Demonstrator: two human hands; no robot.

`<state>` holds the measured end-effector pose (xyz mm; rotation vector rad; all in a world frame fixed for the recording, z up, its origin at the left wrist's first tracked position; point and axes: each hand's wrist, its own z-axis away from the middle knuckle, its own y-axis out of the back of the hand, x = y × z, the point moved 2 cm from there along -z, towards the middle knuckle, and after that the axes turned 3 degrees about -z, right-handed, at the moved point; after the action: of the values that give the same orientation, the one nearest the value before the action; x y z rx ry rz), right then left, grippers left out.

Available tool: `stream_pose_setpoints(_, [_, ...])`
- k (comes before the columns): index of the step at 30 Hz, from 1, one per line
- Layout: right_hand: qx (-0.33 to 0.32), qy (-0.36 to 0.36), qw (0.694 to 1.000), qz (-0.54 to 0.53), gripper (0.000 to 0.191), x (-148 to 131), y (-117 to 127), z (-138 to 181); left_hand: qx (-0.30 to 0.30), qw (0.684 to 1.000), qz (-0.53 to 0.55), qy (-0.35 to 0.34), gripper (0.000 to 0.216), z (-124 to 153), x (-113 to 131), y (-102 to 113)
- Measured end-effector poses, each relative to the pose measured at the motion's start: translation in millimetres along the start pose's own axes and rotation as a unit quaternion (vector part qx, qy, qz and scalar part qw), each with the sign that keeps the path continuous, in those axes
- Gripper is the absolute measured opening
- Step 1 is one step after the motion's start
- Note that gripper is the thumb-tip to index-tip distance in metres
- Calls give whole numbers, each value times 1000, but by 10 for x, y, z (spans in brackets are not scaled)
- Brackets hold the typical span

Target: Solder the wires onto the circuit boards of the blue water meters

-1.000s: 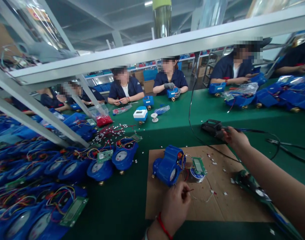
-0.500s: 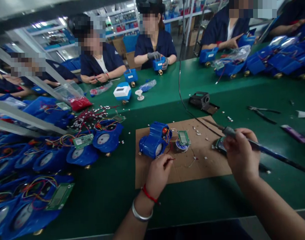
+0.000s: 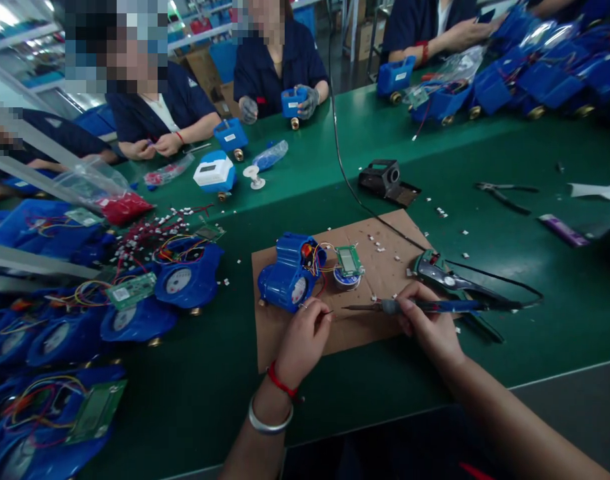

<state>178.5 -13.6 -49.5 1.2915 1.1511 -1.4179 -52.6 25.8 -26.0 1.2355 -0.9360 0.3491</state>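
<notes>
My right hand (image 3: 427,323) is closed round the handle of a soldering iron (image 3: 392,306), whose tip points left at my left hand. Between the pinched fingers of my left hand (image 3: 305,333) is a thin wire (image 3: 327,313); its end pokes out toward the iron's tip, a small gap apart. Just beyond my left hand sits a blue water meter (image 3: 287,273) on a cardboard sheet (image 3: 352,335). Coloured wires run from it to a green circuit board with a display (image 3: 349,260), which rests on a solder spool (image 3: 347,281).
Water meters with wires crowd the left side, near a heap of small connectors (image 3: 149,237). Right of the cardboard lie a green-and-black tool (image 3: 447,279), pliers (image 3: 505,195) and a purple tube (image 3: 563,229). A black holder (image 3: 387,180) stands behind. Co-workers sit across the green table (image 3: 195,380).
My right hand has brought the soldering iron left and down, its tip now near my left fingers. My left hand still pinches the wire. A co-worker's gloved hand has come off a blue meter.
</notes>
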Motion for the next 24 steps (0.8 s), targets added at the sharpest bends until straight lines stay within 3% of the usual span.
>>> stream_pose_setpoints(6, [-34, -35, 999, 7, 27, 3, -36, -6, -10, 1000, 0, 3, 11, -13, -9, -32])
stream_pose_setpoints(24, [-41, -45, 998, 4, 26, 20, -45, -5, -15, 1000, 3, -1, 11, -20, -16, -42])
